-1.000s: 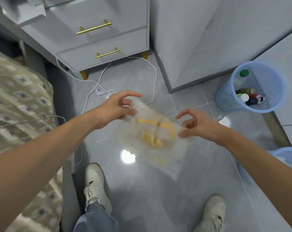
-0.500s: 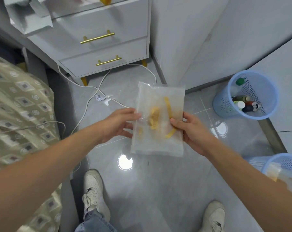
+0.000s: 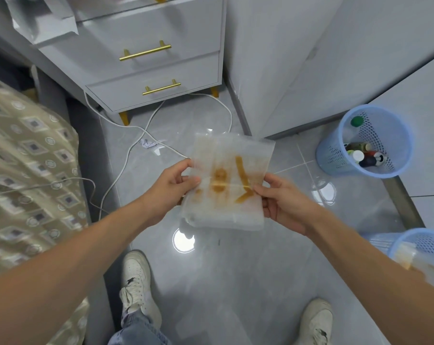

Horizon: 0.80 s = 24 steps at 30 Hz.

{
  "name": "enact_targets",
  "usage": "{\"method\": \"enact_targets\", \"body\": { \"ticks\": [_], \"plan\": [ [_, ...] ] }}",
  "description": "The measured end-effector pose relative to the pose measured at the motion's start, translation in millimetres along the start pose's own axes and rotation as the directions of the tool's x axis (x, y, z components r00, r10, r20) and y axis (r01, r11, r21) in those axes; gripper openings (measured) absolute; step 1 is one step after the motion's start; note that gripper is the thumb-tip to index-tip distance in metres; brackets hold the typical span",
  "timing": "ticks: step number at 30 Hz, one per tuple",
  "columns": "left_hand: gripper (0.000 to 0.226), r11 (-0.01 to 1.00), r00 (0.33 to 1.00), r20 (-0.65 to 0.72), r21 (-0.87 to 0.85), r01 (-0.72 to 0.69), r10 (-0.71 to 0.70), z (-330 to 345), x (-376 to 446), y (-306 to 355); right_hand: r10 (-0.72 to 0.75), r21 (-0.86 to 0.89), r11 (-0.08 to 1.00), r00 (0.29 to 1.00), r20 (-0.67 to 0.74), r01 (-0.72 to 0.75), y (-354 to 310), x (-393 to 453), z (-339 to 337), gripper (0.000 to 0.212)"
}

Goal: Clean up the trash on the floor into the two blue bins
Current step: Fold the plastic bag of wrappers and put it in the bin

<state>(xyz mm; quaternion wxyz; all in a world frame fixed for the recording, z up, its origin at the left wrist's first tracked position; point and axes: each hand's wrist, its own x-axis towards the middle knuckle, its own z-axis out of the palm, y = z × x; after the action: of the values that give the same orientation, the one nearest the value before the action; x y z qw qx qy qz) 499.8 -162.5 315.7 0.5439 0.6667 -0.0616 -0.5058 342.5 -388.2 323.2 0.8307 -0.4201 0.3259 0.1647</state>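
A clear plastic bag (image 3: 227, 185) with orange-yellow print is held flat above the grey floor. My left hand (image 3: 169, 189) pinches its left edge and my right hand (image 3: 283, 204) pinches its right edge. One blue mesh bin (image 3: 335, 155) stands at the right by the wall and holds several bottles. A second blue bin (image 3: 420, 242) sits at the right edge, partly hidden behind my right forearm, with yellowish trash inside. A small crumpled paper scrap (image 3: 148, 143) lies on the floor beyond the bag.
A grey nightstand (image 3: 148, 70) with gold handles stands ahead, white cables (image 3: 126, 155) trailing from under it across the floor. A bed with a patterned cover (image 3: 29, 170) fills the left side. Grey cabinet panels (image 3: 298, 58) rise on the right. My white shoes (image 3: 136, 282) are below.
A second ago the bag hung loose, held by my left hand with my right hand reaching. Both hands have since gripped it and spread it flat, raising it slightly.
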Motion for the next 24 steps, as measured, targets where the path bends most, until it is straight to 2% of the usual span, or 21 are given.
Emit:
{"method": "enact_targets", "body": {
  "ticks": [4, 7, 10, 12, 14, 16, 19, 22, 24],
  "plan": [
    [0.030, 0.989, 0.997, -0.030, -0.136, 0.064, -0.068, -1.1, -0.3, 1.3, 0.030, 0.107, 0.994, 1.000, 0.008, -0.030, -4.2, -0.9, -1.7, 0.041],
    [0.039, 0.972, 0.990, -0.023, -0.196, 0.130, -0.137, -8.2, -0.1, 0.8, 0.030, -0.017, 0.999, 1.000, 0.003, -0.030, -9.6, 0.9, 1.2, 0.044],
    [0.031, 0.986, 0.996, -0.011, -0.147, 0.083, -0.086, -9.8, 1.8, 1.2, -0.037, -0.201, 0.979, 0.997, -0.062, 0.024, -10.4, 7.2, 8.8, 0.029],
    [0.030, 0.997, 0.998, -0.050, -0.078, 0.029, -0.033, -9.1, 3.3, 0.0, -0.065, -0.210, 0.977, 0.991, -0.120, 0.038, -5.7, 14.3, 10.7, 0.046],
    [0.044, 0.996, 0.993, -0.119, -0.083, 0.015, -0.024, -9.8, 5.1, -2.9, -0.046, -0.149, 0.989, 0.981, -0.187, 0.018, -0.1, 22.1, 12.3, 0.060],
    [0.046, 0.995, 0.978, -0.208, -0.104, -0.003, -0.019, -14.1, 7.3, -8.1, 0.001, -0.123, 0.992, 0.981, -0.195, -0.025, 5.7, 30.5, 17.0, 0.048],
    [0.038, 0.993, 0.961, -0.271, -0.119, 0.015, -0.047, -22.3, 15.9, -22.5, 0.007, -0.194, 0.979, 0.970, -0.244, -0.056, 15.5, 50.6, 20.6, 0.027],
    [0.020, 0.988, 0.960, -0.260, -0.137, 0.070, -0.104, -44.9, 36.7, -43.8, -0.039, -0.241, 0.970, 0.955, -0.293, -0.035, 25.3, 82.7, 18.1, 0.025],
    [0.022, 0.981, 0.942, -0.298, -0.159, 0.114, -0.158, -71.8, 59.7, -62.8, -0.063, -0.257, 0.966, 0.953, -0.296, -0.016, 33.9, 109.4, 15.4, 0.025]
  ]
}}
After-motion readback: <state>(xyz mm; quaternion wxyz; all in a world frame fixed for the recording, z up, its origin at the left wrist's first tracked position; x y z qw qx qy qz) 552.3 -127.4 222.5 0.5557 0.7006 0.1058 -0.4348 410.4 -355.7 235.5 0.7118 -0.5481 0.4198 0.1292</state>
